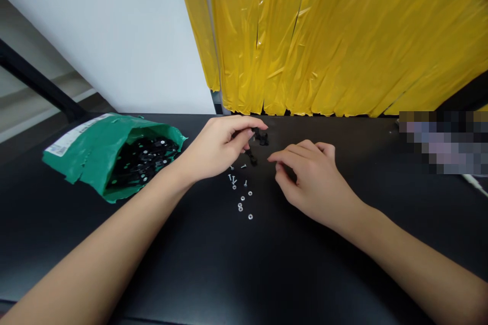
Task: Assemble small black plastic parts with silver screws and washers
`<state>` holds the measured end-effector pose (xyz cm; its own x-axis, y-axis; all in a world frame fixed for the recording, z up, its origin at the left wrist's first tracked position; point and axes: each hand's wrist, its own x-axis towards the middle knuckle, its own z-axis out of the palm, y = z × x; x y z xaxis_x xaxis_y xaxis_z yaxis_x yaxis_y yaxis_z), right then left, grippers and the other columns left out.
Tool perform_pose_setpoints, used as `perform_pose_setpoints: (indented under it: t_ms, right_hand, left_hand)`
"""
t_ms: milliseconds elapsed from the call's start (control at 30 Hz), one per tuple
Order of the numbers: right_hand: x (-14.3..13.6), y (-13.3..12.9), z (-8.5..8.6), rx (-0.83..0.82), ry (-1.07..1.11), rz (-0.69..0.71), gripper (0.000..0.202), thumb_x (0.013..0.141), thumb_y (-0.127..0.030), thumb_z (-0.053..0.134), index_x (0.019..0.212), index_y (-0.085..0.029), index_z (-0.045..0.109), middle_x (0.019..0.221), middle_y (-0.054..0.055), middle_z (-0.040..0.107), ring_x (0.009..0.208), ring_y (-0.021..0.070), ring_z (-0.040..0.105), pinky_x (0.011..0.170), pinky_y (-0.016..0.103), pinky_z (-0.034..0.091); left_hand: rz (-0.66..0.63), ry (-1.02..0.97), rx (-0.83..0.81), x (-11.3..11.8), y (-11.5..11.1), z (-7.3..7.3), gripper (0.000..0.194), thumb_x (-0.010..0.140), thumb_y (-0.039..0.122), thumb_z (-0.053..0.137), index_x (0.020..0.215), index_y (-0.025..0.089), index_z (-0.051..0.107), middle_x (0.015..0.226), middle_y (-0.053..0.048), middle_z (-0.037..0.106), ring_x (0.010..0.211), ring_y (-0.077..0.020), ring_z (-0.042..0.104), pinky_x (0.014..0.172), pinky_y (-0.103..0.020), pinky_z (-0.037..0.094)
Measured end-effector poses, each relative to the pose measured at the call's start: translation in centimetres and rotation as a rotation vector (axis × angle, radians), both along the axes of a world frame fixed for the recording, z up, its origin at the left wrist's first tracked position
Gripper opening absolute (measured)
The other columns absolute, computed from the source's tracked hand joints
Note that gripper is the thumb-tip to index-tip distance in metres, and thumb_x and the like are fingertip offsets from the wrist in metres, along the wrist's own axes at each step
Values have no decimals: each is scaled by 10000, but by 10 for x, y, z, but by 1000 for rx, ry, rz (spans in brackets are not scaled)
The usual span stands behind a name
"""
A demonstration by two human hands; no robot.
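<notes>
My left hand (pixel 219 146) is over the table with its index finger stretched forward and the thumb drawn in beneath. A tiny bit of something shows at the thumb tip, too small to name. Small black parts (pixel 262 137) lie just past these fingers, and another black piece (pixel 250 157) is below them. My right hand (pixel 305 175) hovers to the right, fingers loosely curled, with a gap between thumb and index finger and nothing seen in it. Between the hands and nearer to me are several small silver screws (pixel 234 179) and several ring-shaped nuts or washers (pixel 243 198).
A torn green plastic bag (pixel 82 144) on the left lies with its mouth toward me, full of black parts with silver bits. The black table (pixel 198 264) ends at a white panel (pixel 125 35) and yellow plastic sheeting (pixel 324 35). A blurred-out object (pixel 450 142) is at right.
</notes>
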<state>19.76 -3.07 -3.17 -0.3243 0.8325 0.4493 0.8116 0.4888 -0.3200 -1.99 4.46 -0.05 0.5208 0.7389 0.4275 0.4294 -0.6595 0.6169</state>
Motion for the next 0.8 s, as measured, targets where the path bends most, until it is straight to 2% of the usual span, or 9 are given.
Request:
perform_pose_setpoints:
  t_ms: [67,167,300,367,433,533,667,800]
  right_hand:
    - [-3,-1,1,-6,27,-16,207,952,-140,589,1038,-225,758,911,13,780,940,242,661,935,455,307]
    - [-4,-1,4,-19,133,-78,169,966,-201,611,1027,-230,766,883,13,783,871,231,669,888,439,360]
    - [-1,0,9,-25,299,-153,176,963,-240,614,1034,-230,775,851,25,779,804,228,677,818,421,429]
    - [1,-1,11,-2,354,-177,184,959,-250,616,1046,-236,777,869,30,786,792,232,688,807,426,447]
    - [2,-1,11,19,384,-185,187,955,-250,621,1060,-238,775,902,34,795,799,235,703,821,437,459]
    - [2,-2,9,32,378,-159,182,948,-237,633,1067,-235,770,901,30,794,807,234,709,835,442,463]
    - [0,-3,3,29,368,-114,189,947,-206,648,1099,-236,756,862,5,771,778,217,697,823,429,464]
    - [2,-4,0,34,415,-8,291,970,-146,625,1230,-237,716,970,7,773,853,199,700,825,394,481]
  left_hand:
    - [-22,-36,-49,0,0,-1,325,980,145,549,1205,197,778,1053,-63,791,732,-132,728,714,-264,624]
    - [-65,-75,-191,2,-2,1,358,965,144,567,1254,195,772,987,-60,785,739,-139,739,707,-263,648]
    - [-95,-162,-351,7,-7,3,296,1032,337,597,1193,185,793,927,-64,775,787,-156,749,668,-248,662]
    - [-109,-193,-349,9,-8,3,259,1009,359,658,1134,177,794,933,-63,773,805,-160,751,674,-245,663]
    - [-119,-206,-323,10,-7,1,207,975,282,702,1141,175,765,927,-56,766,803,-159,753,690,-249,655]
    - [-111,-223,-275,9,-6,-1,284,912,186,750,1186,183,675,888,-30,749,747,-145,740,686,-253,623]
    - [-120,-192,-292,10,-9,-1,296,871,208,804,1071,202,585,896,-15,751,807,-154,748,731,-261,606]
    - [-137,-93,-268,15,-18,2,287,884,214,785,992,224,520,902,8,744,826,-156,752,740,-266,608]
